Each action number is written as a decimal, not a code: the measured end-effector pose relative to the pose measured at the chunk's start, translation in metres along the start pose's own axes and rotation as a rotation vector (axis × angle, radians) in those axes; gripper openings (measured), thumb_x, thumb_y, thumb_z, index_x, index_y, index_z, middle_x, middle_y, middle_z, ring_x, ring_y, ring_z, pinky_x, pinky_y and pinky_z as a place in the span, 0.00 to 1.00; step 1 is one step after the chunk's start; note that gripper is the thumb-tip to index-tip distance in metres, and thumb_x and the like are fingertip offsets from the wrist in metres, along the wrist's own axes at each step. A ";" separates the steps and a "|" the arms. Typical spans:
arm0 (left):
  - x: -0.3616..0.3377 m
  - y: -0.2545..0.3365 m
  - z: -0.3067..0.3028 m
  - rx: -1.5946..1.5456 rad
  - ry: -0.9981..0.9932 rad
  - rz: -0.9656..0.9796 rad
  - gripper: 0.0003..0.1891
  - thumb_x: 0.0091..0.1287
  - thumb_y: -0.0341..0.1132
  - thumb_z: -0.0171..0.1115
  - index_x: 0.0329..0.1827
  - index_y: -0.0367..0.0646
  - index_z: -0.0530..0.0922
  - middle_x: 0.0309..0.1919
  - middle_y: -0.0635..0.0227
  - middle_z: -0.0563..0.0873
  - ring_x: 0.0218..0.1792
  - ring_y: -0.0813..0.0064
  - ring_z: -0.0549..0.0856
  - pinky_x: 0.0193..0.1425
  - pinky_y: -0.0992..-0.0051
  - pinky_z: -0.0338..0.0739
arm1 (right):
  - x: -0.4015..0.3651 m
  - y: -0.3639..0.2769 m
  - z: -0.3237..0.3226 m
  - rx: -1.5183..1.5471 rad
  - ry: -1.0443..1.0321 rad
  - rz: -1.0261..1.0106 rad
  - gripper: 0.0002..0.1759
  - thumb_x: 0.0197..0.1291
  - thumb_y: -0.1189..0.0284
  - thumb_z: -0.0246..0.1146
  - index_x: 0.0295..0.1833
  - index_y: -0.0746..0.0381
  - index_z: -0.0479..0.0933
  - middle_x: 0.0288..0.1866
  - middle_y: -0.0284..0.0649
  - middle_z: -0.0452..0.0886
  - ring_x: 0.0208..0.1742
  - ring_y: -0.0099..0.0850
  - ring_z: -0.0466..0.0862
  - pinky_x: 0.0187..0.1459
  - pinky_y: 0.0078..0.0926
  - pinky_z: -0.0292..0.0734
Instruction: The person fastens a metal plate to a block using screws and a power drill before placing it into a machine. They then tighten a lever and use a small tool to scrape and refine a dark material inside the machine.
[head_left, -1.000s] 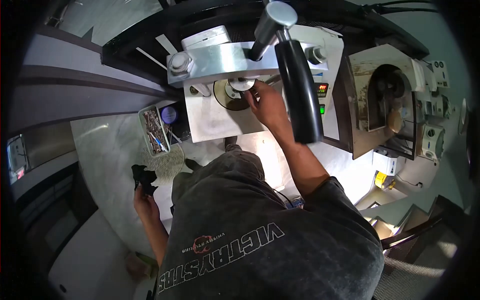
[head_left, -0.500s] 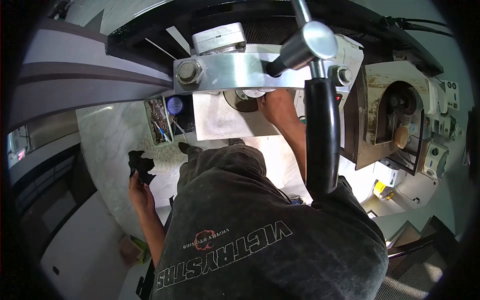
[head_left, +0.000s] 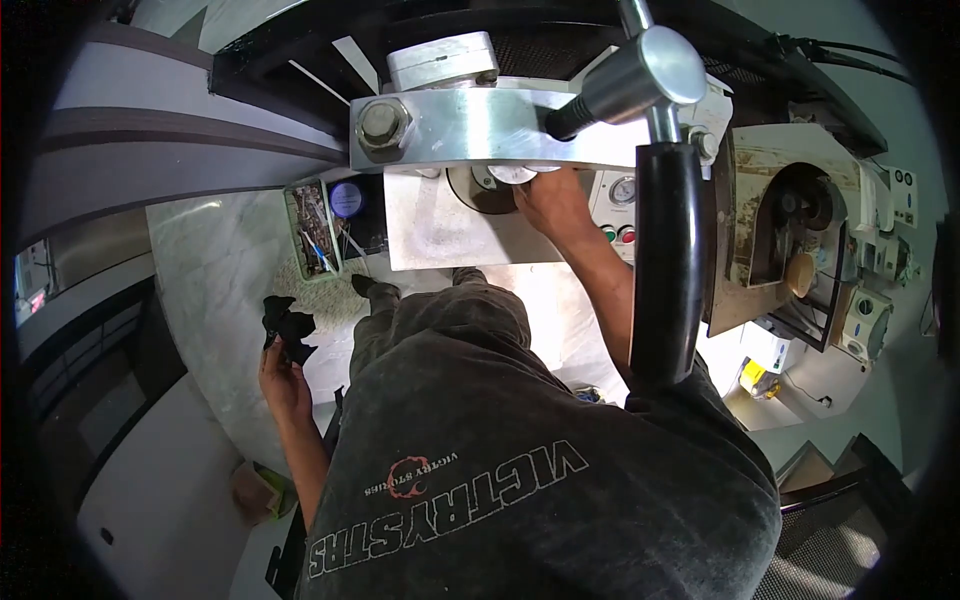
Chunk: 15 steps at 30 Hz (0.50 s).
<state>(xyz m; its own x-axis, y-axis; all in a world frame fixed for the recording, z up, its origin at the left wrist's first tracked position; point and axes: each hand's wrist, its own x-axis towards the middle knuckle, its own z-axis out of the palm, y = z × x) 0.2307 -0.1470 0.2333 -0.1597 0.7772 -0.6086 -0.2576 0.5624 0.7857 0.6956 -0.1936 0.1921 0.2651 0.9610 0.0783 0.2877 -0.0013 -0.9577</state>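
Observation:
My left hand [head_left: 285, 380] pinches a crumpled black cloth [head_left: 288, 325] with torn-looking edges, held out to the left of my body. My right hand [head_left: 556, 204] reaches into a white press-like machine [head_left: 430, 235], beneath its thick metal crossbar [head_left: 450, 125]. It is beside a round metal piece [head_left: 513, 174] over a circular opening [head_left: 470, 195]. The crossbar and that piece hide most of my right fingers, so their grip cannot be made out. Above my right forearm is a T-shaped screw handle [head_left: 670, 65] with a black grip [head_left: 667, 250].
A pressure gauge [head_left: 622, 190] and green and red buttons [head_left: 618, 235] are on the machine's front right. A green-rimmed bin [head_left: 313, 228] with debris and a purple-lidded container [head_left: 346, 200] stand left. A dirty arched housing [head_left: 790, 215] stands right.
The screw handle with its black grip has shifted right in view, exposing the gauge and buttons. My right hand stays under the crossbar, and my left hand still holds the black cloth.

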 end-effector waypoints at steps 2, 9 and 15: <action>0.002 0.000 -0.003 0.009 0.005 0.001 0.06 0.68 0.30 0.59 0.44 0.39 0.79 0.40 0.69 0.85 0.41 0.79 0.83 0.46 0.79 0.75 | -0.013 -0.022 -0.001 -0.216 0.060 0.078 0.14 0.58 0.76 0.62 0.50 0.66 0.76 0.45 0.53 0.79 0.44 0.47 0.82 0.47 0.42 0.77; 0.006 0.000 -0.009 -0.024 0.009 -0.011 0.07 0.69 0.30 0.59 0.46 0.38 0.79 0.41 0.68 0.85 0.43 0.78 0.83 0.49 0.78 0.75 | -0.061 -0.027 0.021 0.473 0.769 0.396 0.18 0.73 0.61 0.55 0.43 0.69 0.75 0.30 0.42 0.80 0.29 0.28 0.80 0.36 0.27 0.80; 0.013 0.002 0.001 -0.010 -0.026 -0.005 0.06 0.68 0.29 0.59 0.45 0.38 0.79 0.41 0.68 0.85 0.42 0.78 0.83 0.48 0.79 0.75 | -0.054 -0.025 0.019 0.515 0.735 0.319 0.17 0.73 0.62 0.55 0.46 0.68 0.76 0.31 0.40 0.80 0.31 0.27 0.80 0.38 0.27 0.80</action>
<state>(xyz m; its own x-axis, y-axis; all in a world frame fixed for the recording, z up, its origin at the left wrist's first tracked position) 0.2293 -0.1351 0.2274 -0.1336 0.7817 -0.6092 -0.2681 0.5633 0.7816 0.6561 -0.2404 0.2066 0.8241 0.5214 -0.2215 -0.2927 0.0572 -0.9545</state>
